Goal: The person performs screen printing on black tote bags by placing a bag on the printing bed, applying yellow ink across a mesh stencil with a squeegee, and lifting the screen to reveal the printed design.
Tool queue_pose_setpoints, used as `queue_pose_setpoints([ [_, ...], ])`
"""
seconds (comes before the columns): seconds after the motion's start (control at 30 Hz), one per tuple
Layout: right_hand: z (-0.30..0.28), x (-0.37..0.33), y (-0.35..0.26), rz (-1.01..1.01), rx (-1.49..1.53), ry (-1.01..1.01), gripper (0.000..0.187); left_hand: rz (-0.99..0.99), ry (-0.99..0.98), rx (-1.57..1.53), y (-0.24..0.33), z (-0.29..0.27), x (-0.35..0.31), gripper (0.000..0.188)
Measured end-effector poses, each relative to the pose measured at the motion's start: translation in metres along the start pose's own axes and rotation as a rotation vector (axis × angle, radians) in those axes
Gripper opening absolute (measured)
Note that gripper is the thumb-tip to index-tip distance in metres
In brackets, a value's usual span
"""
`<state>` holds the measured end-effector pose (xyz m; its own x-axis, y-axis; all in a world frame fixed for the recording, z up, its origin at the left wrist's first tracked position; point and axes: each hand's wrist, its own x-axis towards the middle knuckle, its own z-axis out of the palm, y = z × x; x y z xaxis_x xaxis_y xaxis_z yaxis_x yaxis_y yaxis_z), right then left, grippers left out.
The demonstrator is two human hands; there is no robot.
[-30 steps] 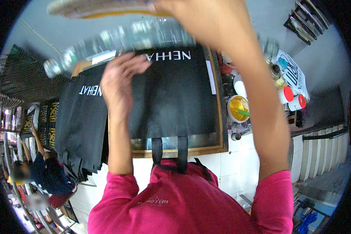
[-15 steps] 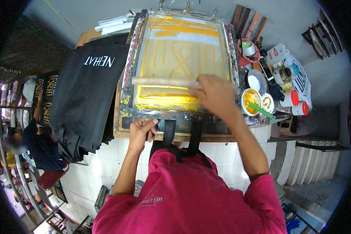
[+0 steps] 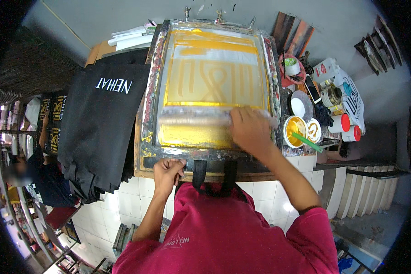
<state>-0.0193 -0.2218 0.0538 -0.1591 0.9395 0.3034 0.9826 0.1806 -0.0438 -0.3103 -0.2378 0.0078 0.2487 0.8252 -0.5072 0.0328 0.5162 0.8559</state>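
Note:
My right hand [image 3: 252, 129] is closed round the squeegee [image 3: 194, 117], a long pale bar blurred by motion. It lies crosswise over the near part of the printing screen [image 3: 205, 154], whose mesh shows a pale line pattern and yellow ink. A bright ink line [image 3: 196, 104] runs along the squeegee's far side. My left hand [image 3: 168, 173] has curled fingers, thumb against them, at the screen's near left edge by the black fabric; what they grip is hidden. Two black straps [image 3: 199, 173] hang from under the screen's near side, towards me.
Black bags [image 3: 102, 123] with white lettering are stacked at left. To the right stand an ink tub [image 3: 295, 131] with a green stick, a white lid [image 3: 313, 131], a phone [image 3: 312, 88] and red-lidded jars [image 3: 340, 123]. Another person [image 3: 45, 173] is at far left.
My right hand has brought the squeegee nearer to me, and the ink line now lies on its far side. The whole view has shifted slightly. My left hand stays at the near edge.

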Motion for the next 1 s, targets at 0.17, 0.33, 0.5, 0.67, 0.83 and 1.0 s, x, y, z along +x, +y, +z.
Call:
queue_pose_setpoints([
  [0.17,0.030,0.108,0.076,0.053,0.004,-0.056,0.031,-0.056,-0.061,-0.039,0.002,-0.007,0.000,0.026],
  [0.33,0.011,0.209,0.142,0.073,0.064,-0.206,0.045,-0.263,-0.048,-0.439,0.028,0.002,-0.003,0.027],
  [0.5,0.027,0.241,0.173,0.082,0.037,-0.156,0.056,-0.227,-0.427,-0.121,0.034,-0.038,0.003,0.035],
  [0.67,0.045,0.220,0.140,0.235,-0.134,-0.075,0.073,0.336,-0.249,0.155,0.109,-0.011,0.070,0.017],
  [0.83,0.047,0.198,0.116,0.211,-0.143,-0.014,0.074,1.448,0.272,0.888,0.200,0.034,0.203,0.032],
  [1.0,0.044,0.161,0.102,0.149,-0.122,0.080,0.071,0.980,0.020,1.020,0.212,0.043,0.226,0.032],
])
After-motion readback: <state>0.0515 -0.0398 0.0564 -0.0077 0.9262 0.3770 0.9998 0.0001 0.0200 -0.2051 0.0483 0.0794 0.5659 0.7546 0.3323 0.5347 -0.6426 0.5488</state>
